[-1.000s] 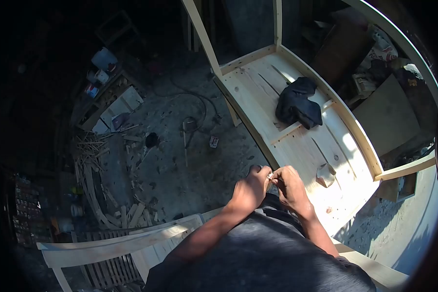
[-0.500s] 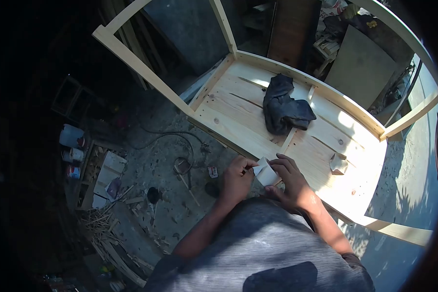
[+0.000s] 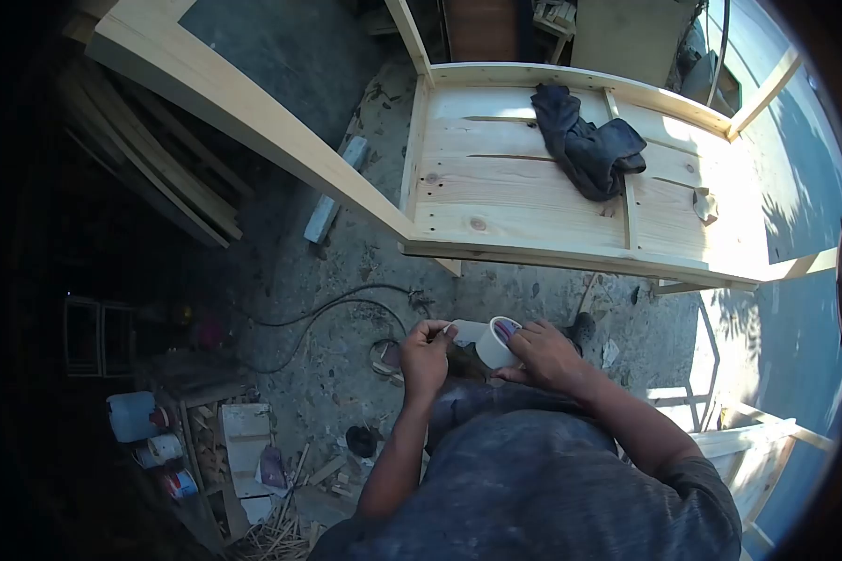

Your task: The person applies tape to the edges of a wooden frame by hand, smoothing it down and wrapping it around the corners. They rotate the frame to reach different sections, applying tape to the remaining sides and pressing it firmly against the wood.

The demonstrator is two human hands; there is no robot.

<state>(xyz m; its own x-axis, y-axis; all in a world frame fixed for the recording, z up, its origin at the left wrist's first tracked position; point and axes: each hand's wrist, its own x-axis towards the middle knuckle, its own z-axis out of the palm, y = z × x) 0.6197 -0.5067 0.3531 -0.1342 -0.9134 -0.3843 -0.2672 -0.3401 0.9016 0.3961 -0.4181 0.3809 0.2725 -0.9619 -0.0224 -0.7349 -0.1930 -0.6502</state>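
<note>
A white roll (image 3: 498, 348), its hollow core turned upward, is gripped by my right hand (image 3: 547, 357), with fingers at its rim. From the roll a short white strip (image 3: 468, 331) reaches left, and my left hand (image 3: 428, 355) pinches its end. Both hands are in front of my body, below the near edge of a pale wooden frame (image 3: 533, 252). On the frame's boards lie a dark crumpled cloth (image 3: 589, 145) and, to its right, a small beige piece (image 3: 705, 206).
Hoses (image 3: 323, 304) curve over the concrete floor at the left. A grey-white block (image 3: 337, 192) lies beside the frame. Containers (image 3: 131, 417) and wood scraps (image 3: 281, 542) are at the lower left. Another wooden frame (image 3: 762, 458) stands at the lower right.
The view has turned and shifted, so the frame now appears higher and farther from my hands. My left hand has moved away from the roll, and a longer strip shows between them.
</note>
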